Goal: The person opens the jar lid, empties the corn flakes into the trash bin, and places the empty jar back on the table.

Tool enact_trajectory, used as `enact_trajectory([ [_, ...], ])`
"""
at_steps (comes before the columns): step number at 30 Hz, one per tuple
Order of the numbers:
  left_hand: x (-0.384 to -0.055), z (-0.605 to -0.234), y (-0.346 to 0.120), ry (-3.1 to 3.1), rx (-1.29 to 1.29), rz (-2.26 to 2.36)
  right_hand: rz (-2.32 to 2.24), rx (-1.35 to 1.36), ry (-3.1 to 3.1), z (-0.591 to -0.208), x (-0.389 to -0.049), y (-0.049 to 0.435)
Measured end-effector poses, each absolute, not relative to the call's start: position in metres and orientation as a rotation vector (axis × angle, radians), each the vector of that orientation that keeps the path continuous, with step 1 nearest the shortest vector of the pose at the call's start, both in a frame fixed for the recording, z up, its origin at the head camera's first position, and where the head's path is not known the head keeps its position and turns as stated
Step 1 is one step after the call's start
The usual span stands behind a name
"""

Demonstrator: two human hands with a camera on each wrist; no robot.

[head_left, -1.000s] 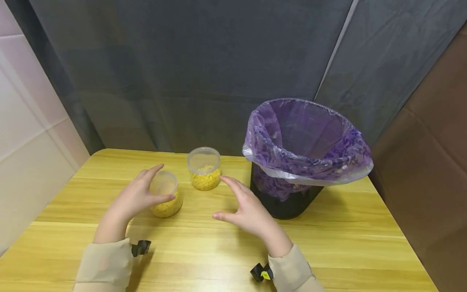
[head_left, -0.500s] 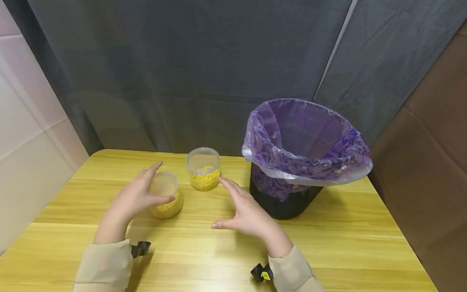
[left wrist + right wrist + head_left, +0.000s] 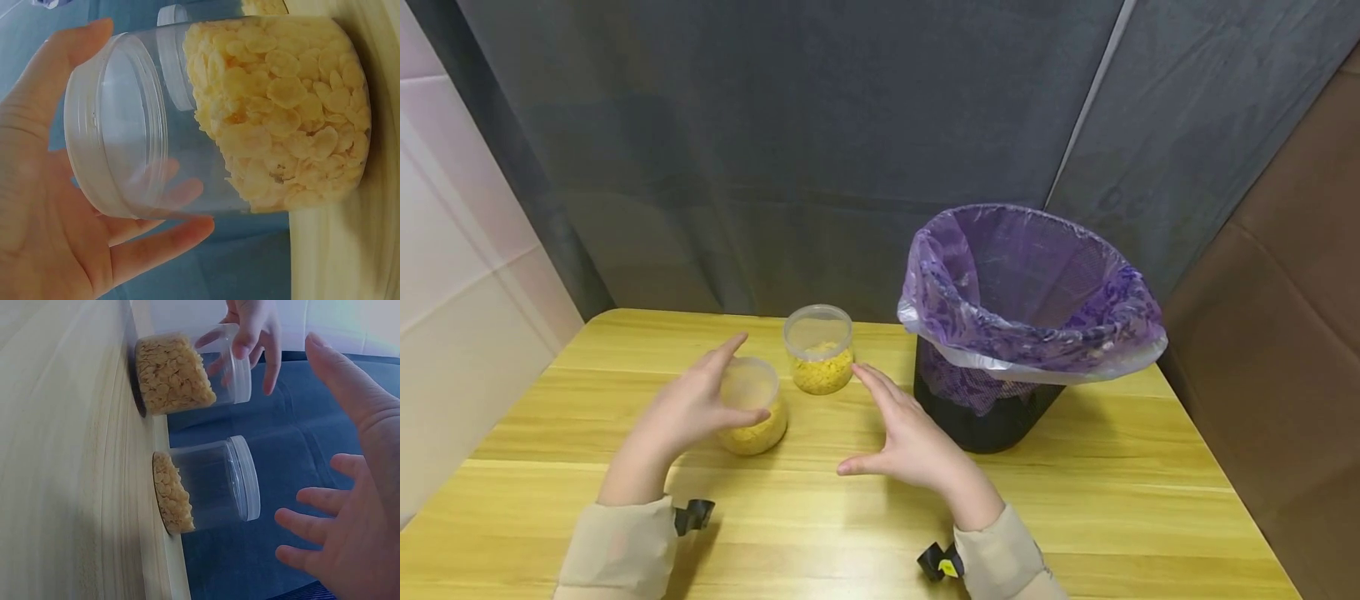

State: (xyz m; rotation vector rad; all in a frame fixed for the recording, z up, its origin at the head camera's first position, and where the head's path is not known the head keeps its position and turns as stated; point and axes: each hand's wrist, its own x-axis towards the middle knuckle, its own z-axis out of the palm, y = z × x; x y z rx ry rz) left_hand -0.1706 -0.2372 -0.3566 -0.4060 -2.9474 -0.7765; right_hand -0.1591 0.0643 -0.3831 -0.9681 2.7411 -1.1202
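We have our left hand (image 3: 688,404) arched about the nearer jar (image 3: 222,119), which stands upright on the table (image 3: 805,517). Its fingers are apart, the thumb on the near side and the others reaching behind the clear wall; we cannot tell how firmly they press. Our right hand (image 3: 910,433) holds nothing: its thumb and fingers are spread, pointing toward the farther jar (image 3: 818,350) with a gap left in the right wrist view. That jar is upright too, just beyond the nearer one and to its right. To the right of both stands a black bin (image 3: 977,425) with a purple liner (image 3: 1037,337) folded over its rim.

The yellow flakes (image 3: 294,100) fill more of the nearer jar than of the farther, so we judge the nearer a little heavier, though both should be light. The walls look like thin, smooth plastic: fairly stiff, likely to flex under a hard squeeze and perhaps slippery. The flakes look dry and brittle, apt to shift if a jar tips. We would take hold around the body below the pale top band, thumb opposite fingers; whether that band is a lid we cannot tell.
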Motion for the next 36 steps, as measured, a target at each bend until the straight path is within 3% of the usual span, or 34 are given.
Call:
enact_trajectory([
  [36, -0.145, -0.336, -0.202, -2.760, -0.706, -0.681, -1.074, -1.008, 2.717, -0.383, -0.157, 0.061],
])
